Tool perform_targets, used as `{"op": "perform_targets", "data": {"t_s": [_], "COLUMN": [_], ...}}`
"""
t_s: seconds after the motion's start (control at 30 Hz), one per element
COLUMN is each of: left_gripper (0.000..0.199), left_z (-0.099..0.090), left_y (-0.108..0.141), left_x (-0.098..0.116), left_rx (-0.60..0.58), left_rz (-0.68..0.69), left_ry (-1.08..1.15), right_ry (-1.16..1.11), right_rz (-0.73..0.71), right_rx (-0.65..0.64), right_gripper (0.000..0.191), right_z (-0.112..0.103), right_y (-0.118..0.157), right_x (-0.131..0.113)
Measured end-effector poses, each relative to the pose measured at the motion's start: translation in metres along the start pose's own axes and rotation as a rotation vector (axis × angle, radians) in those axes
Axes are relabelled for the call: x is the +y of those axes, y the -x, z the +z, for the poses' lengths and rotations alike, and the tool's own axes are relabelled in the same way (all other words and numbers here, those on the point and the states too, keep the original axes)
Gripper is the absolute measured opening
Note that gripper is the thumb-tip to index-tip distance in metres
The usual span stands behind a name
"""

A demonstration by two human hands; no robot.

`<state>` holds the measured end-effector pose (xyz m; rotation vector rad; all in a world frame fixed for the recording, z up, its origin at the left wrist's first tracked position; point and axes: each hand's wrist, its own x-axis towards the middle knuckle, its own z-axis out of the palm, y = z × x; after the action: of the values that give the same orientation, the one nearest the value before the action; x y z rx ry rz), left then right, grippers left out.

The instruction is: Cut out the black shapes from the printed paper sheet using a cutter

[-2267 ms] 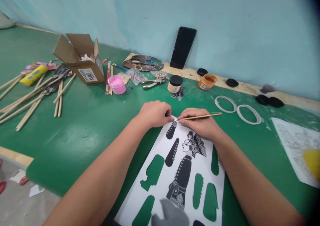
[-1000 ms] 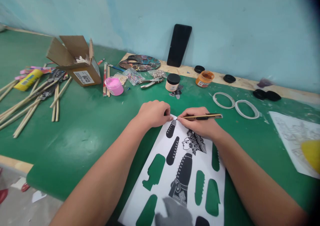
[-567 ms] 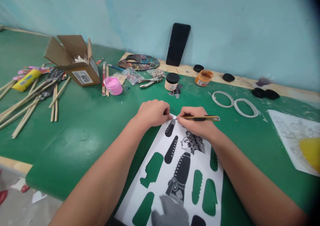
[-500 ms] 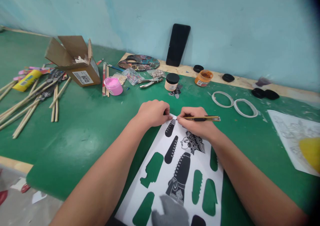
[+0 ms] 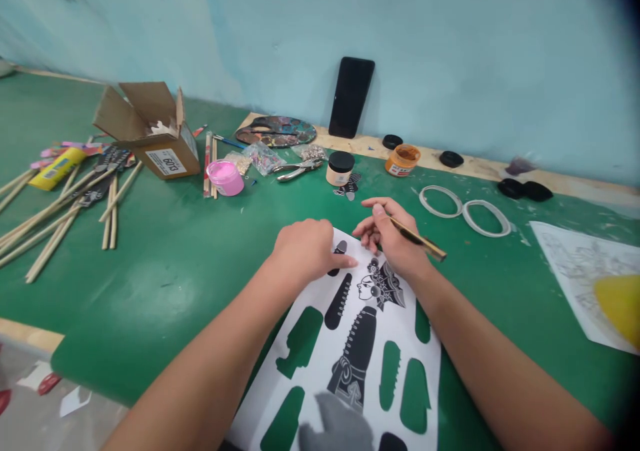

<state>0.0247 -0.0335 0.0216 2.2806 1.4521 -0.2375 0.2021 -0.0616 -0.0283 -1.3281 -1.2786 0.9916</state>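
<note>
A white printed sheet [image 5: 320, 364] with black puppet parts and several cut-out holes lies on the green mat [image 5: 165, 258]. My left hand [image 5: 305, 248] presses down on the sheet's top end, its fingers covering part of a small black shape. My right hand [image 5: 393, 241] hovers over the sheet's top right corner and holds a thin yellow-and-black craft knife [image 5: 417, 239]. The knife's handle points down to the right. A printed head with a crown [image 5: 381, 284] sits just below that hand.
At the back stand a pink paint pot [image 5: 226, 177], a black-lidded jar [image 5: 340, 167], an orange paint pot [image 5: 401, 160], pliers [image 5: 296, 168], a palette [image 5: 276, 131] and a phone [image 5: 350, 96] leaning on the wall. A cardboard box [image 5: 153, 134] and wooden sticks [image 5: 60, 204] lie left. Two white rings [image 5: 463, 206] lie right.
My right hand has lifted off the sheet's top edge and turned the knife so its handle points down-right. My left hand slid a little down the sheet.
</note>
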Motion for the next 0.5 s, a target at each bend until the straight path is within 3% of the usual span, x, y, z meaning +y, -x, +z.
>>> {"op": "perform_targets", "data": {"t_s": [0.13,0.23,0.37,0.5], "left_gripper": [0.043,0.053,0.053,0.027], "left_z": [0.006,0.010,0.011,0.008], "left_y": [0.012,0.015,0.012,0.000], "left_x": [0.018,0.022,0.017,0.005], "left_rx": [0.032,0.107,0.147,0.104], "left_rz": [-0.047,-0.084,-0.085,-0.008], "left_ry": [0.007,-0.011,0.003,0.173], "right_ry": [0.341,0.562,0.435,0.238], "right_rz": [-0.209,-0.304,-0.273,-0.241], "right_rx": [0.027,-0.071,-0.158,-0.157], "right_gripper": [0.023,0.004,0.017,0.025], "right_z": [0.006,0.006,0.002,-0.002], "right_y": [0.002,0.003,0.001,0.000], "right_x": [-0.003,-0.002,0.000,-0.001]}}
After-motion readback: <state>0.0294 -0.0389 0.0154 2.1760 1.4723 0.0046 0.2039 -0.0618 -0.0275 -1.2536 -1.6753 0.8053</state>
